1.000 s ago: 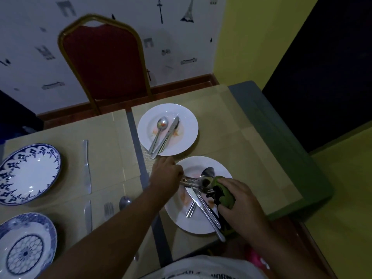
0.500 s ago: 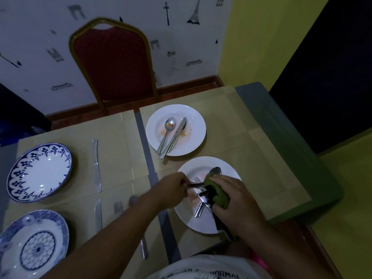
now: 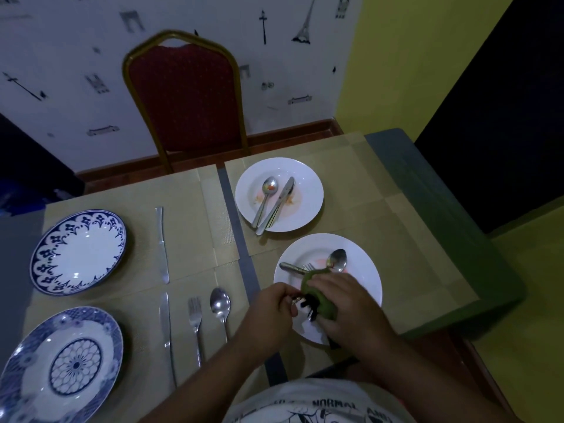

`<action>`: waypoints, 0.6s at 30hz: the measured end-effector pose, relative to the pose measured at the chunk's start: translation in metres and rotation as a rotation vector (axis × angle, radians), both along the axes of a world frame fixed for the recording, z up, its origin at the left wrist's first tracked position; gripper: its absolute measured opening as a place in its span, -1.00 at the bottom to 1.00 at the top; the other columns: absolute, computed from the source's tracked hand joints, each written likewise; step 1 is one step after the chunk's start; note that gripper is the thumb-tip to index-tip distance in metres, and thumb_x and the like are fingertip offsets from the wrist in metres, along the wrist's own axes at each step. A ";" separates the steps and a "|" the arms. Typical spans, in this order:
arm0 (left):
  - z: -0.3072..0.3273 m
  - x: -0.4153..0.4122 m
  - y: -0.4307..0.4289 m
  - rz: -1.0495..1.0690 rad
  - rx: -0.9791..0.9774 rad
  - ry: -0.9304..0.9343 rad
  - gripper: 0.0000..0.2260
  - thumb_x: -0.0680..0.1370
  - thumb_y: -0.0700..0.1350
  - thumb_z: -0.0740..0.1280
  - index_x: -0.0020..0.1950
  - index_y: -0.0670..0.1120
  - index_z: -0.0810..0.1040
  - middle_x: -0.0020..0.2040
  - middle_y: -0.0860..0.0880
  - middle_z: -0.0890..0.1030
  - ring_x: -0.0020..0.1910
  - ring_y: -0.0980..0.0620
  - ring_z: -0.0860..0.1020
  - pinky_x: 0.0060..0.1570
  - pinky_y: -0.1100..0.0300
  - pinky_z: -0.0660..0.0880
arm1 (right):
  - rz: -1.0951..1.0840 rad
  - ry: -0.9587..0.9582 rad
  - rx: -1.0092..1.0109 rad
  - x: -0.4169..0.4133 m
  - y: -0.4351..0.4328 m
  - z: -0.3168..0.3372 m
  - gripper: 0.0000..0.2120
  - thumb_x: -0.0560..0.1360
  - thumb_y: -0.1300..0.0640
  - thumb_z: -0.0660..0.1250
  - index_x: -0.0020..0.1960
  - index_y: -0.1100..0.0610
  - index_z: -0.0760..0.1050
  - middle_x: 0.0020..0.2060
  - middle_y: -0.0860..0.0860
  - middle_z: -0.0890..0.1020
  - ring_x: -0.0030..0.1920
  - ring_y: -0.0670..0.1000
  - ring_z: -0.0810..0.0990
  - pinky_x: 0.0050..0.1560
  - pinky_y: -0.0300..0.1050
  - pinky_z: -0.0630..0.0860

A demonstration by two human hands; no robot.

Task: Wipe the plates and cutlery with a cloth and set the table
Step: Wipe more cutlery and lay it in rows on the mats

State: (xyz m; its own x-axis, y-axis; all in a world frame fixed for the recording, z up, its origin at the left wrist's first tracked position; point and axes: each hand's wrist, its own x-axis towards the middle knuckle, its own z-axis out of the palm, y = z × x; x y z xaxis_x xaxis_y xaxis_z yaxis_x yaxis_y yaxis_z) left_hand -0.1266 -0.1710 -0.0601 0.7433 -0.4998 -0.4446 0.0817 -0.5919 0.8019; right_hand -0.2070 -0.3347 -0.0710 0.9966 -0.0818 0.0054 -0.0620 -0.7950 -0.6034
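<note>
Standing beside the bench, I watched the person work over the near white plate at its right front corner. The right hand was curled round a green cloth, bunched over a piece of cutlery just above that plate. The left hand pinched the bare metal end poking out of the cloth; which kind of piece it was, I could not tell. On the same plate lay a spoon, fork tines and a metal handle, the last two running in under the cloth.

Just behind sat the far white plate, smeared orange, with a dirty spoon and a dirty knife side by side. Well to the left, two blue-patterned plates stood one behind the other on placemats. A knife lay beside the farther one. Beside the nearer one lay a second knife, a fork and a clean spoon. A red chair stood at the far side.
</note>
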 end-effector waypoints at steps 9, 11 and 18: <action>-0.007 -0.004 0.005 -0.030 0.014 -0.109 -0.74 0.69 -0.22 0.10 0.10 0.00 0.56 -0.18 0.07 0.57 -0.33 0.21 0.45 -0.30 0.35 0.38 | -0.140 0.093 0.059 0.017 -0.011 0.008 -0.57 0.34 0.19 0.42 0.20 -0.01 0.56 0.06 -0.13 0.60 0.06 -0.10 0.46 -0.02 -0.34 0.38; -0.008 -0.005 0.006 -0.035 0.017 -0.109 -0.74 0.69 -0.22 0.10 0.11 -0.01 0.57 -0.19 0.07 0.57 -0.34 0.21 0.45 -0.33 0.38 0.36 | -0.184 0.120 0.090 0.016 -0.012 0.009 -0.58 0.35 0.21 0.41 0.19 -0.02 0.56 0.02 -0.12 0.60 0.03 -0.09 0.47 -0.02 -0.25 0.43; -0.012 -0.002 0.022 0.081 -0.077 0.014 -0.71 0.65 -0.31 0.14 -0.03 -0.08 0.62 -0.26 0.04 0.57 -0.32 0.24 0.47 -0.28 0.38 0.38 | -0.312 0.128 0.054 -0.001 -0.023 0.004 -0.48 0.31 0.16 0.43 0.27 -0.07 0.53 0.13 -0.19 0.57 0.16 -0.10 0.47 0.13 -0.20 0.44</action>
